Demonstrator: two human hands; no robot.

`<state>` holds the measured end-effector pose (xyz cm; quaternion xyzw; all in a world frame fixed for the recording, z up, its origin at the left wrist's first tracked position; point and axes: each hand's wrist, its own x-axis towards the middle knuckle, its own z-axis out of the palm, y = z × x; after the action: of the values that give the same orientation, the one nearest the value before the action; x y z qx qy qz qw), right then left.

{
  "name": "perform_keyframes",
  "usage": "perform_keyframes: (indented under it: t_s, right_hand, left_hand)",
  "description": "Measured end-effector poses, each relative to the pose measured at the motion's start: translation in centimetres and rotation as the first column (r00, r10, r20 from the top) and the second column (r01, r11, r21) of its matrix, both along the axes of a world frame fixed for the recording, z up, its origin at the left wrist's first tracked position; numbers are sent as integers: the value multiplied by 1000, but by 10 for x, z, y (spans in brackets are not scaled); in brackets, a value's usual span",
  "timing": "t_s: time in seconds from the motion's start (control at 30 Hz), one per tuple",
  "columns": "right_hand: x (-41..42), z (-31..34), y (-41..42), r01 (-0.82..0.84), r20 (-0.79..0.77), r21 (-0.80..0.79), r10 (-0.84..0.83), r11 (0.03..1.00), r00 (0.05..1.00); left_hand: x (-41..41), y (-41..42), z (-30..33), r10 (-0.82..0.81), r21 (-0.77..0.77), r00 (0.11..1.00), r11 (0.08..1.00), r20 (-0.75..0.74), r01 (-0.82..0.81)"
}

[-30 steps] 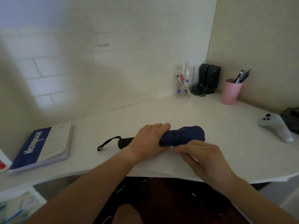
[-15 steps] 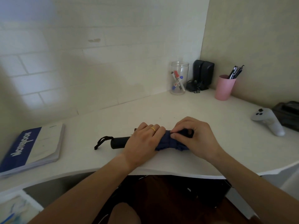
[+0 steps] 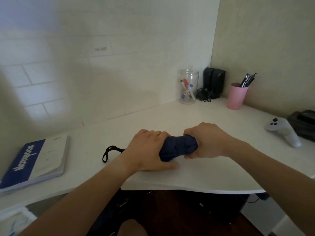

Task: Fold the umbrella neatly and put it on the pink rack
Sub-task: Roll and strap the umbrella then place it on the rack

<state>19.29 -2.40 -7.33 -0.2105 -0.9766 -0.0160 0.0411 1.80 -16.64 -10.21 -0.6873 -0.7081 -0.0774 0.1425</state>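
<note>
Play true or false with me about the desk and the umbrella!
1. Both hands are gripping the navy umbrella. True: the left hand wraps the middle and the right hand squeezes the canopy end.
2. The umbrella is already on a pink rack. False: it lies on the white desk, and no rack is in view.
3. The pink cup holds pens. True.
4. The clear jar is empty. False: it holds markers.
5. The blue notebook lies right of the umbrella. False: it lies to the left, and the white game controller sits on the right.
</note>
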Motion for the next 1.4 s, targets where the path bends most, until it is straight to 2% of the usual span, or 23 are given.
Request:
perform_keyframes:
  t_s: [0.1,0.17,0.23,0.33,0.4,0.47,0.53,0.6,0.63,0.67,0.7,0.73,0.77,0.8,0.87,0.97,1.07,1.13,1.2,1.27,1.3,1.33,1.4]
  right_hand:
    - [-4,2,-5,-36,-59,92,41,995,997]
    - [-5,4,-7,-68,-94,120,80,990,992]
    - [-3,7,-6,-114,-108,150,131,982,986]
    - [-5,8,-6,-152,-109,185,174,971,979]
    - [-10,8,-7,-169,-131,223,201,960,971]
    - [-12,6,-7,-177,-235,289,249,941,940]
    - [-9,1,-6,-61,-469,207,153,977,870]
    - [-6,-6,-16,51,-717,-106,-112,993,688]
    - [-6,-11,-24,27,-737,-356,-298,934,607]
    - [-7,-18,-33,-71,-664,-616,-469,784,583]
    - [-9,-22,-44,-188,-562,-788,-561,586,608]
    - [-9,-26,-52,-251,-484,-863,-576,439,658]
    - [-9,-27,-59,-262,-465,-871,-527,416,711]
    - [-9,-25,-62,-236,-482,-836,-458,495,747]
    - [-12,-16,-64,-132,-538,-680,-369,721,758]
    - [-20,0,-67,54,-590,-504,-390,862,707]
    - [-18,-1,-69,32,-577,-567,-425,823,697]
    - [-8,-3,-67,-88,-535,-665,-391,742,749]
    - [5,-1,-66,-236,-496,-779,-339,581,800]
    - [13,3,-60,-281,-433,-845,-274,456,859]
    - [16,7,-58,-262,-396,-856,-239,445,887]
    - [18,12,-58,-220,-362,-845,-218,487,906]
    - [19,20,-59,-43,-316,-695,-252,718,915]
  left_hand:
    - [8,10,25,5,-66,994,998,108,3]
    - [5,15,32,-6,-174,952,983,307,62]
    - [0,16,30,4,-206,879,973,476,107]
    - [-2,20,25,1,-162,836,981,548,105]
    - [-1,23,27,35,-225,823,968,566,113]
    - [-1,28,32,79,-278,801,954,593,111]
    - [-1,31,36,101,-194,732,980,674,42]
    - [0,35,40,80,-23,583,994,809,-105]
    - [2,37,42,40,55,447,979,894,-198]
    - [6,38,46,-30,105,258,954,966,-282]
    - [11,41,49,-102,113,48,933,994,-342]
    - [15,44,53,-172,107,-143,921,975,-374]
    - [19,48,55,-213,93,-286,920,934,-381]
    - [23,52,55,-247,97,-381,923,891,-372]
    - [32,55,54,-316,133,-490,919,812,-371]
    - [43,51,59,-369,177,-527,909,766,-378]
    - [37,43,72,-428,234,-483,881,764,-411]
    - [27,33,79,-475,306,-484,869,735,-388]
    - [25,23,80,-477,348,-544,878,690,-329]
    - [27,20,77,-484,356,-588,875,648,-327]
    - [28,19,75,-488,339,-595,873,638,-352]
    - [29,19,74,-492,308,-596,868,635,-389]
    - [29,22,73,-499,235,-576,850,648,-472]
